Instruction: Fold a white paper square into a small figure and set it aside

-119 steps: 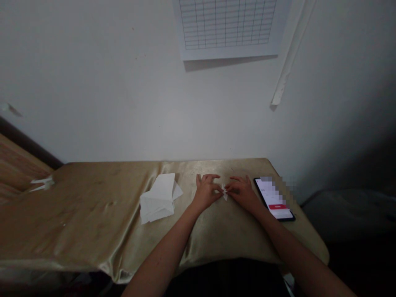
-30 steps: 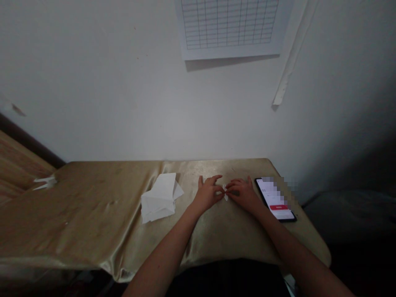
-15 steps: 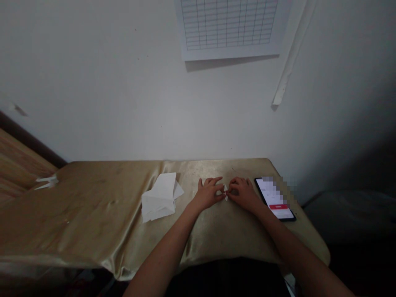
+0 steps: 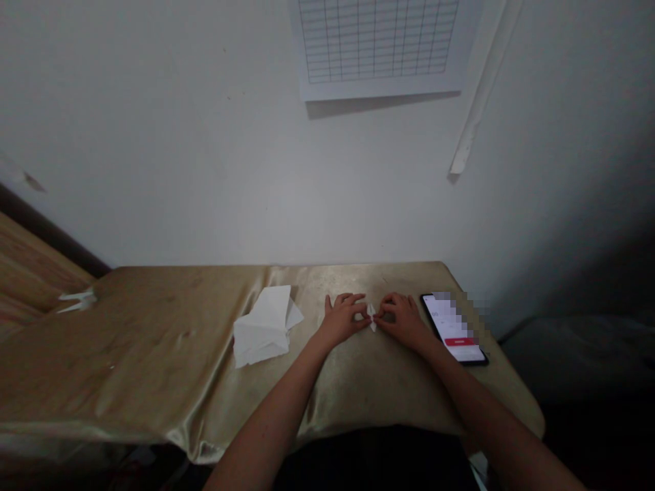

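Observation:
A small folded piece of white paper (image 4: 372, 311), narrow and pointed at its ends, is pinched between my two hands just above or on the tablecloth. My left hand (image 4: 344, 319) grips its left side with thumb and index finger, the other fingers stretched forward. On the right side, my right hand (image 4: 402, 319) pinches it between thumb and curled index finger. The fingertips of both hands nearly meet at the paper's middle. To the left of my left hand lies a loose stack of white paper sheets (image 4: 263, 331), some with torn edges.
A phone (image 4: 453, 341) with a lit screen lies right of my right hand. The table (image 4: 153, 334) has a shiny gold cloth with a raised fold. A white strip (image 4: 79, 300) lies at the far left. Behind stands a wall with a printed grid sheet (image 4: 379, 48).
The fingers have shifted slightly apart, and more of the small folded paper shows between them. The paper stack and the phone have stayed in place.

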### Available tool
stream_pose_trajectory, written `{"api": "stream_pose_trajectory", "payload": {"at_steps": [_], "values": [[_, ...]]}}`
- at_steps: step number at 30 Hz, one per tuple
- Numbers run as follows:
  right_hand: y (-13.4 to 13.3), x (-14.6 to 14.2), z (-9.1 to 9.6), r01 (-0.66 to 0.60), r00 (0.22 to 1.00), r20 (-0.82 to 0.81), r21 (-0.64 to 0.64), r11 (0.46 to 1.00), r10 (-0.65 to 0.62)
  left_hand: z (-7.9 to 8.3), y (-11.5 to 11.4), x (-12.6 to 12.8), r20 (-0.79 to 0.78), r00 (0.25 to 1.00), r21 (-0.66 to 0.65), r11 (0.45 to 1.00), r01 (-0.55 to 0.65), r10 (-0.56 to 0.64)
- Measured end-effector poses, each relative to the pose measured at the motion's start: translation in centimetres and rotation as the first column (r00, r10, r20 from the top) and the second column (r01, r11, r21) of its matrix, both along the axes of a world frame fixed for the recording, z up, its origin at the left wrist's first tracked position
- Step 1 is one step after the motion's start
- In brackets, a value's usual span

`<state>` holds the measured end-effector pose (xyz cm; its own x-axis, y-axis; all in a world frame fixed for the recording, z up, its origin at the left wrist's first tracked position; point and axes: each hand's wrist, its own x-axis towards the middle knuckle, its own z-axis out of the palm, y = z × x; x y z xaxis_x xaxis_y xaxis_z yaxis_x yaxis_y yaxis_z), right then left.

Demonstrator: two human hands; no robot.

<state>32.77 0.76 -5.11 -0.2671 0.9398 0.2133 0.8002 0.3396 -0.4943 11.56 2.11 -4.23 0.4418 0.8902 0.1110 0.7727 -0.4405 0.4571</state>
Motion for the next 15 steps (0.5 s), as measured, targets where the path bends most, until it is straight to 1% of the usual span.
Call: {"api": "stream_pose_trajectory", "payload": {"at_steps": [2,7,11,15], "values": [[0.22,0.21,-0.38,-0.023,1.0,-0.013,0.015,1.0,0.023,-0.09,0.02,-0.14,0.017,1.0,0.008,1.0,-0.007,0.006],[0.7,0.49,-1.02,-0.02,0.998,-0.052,0.051,0.998,0.023,-0.16,0.13,-0.2,0.06,0.998,0.03,0.999,-0.02,0.018],[0.74,0.46,-1.06,0.005,0.997,-0.079,0.062,0.998,0.0,-0.13,0.25,-0.03,0.066,0.997,0.033,0.998,-0.05,0.048],[0.68,0.48,-1.02,0.004,0.996,-0.094,0.054,0.999,0.001,-0.21,0.32,0.04,0.051,0.994,0.047,0.994,-0.101,0.099]]}}
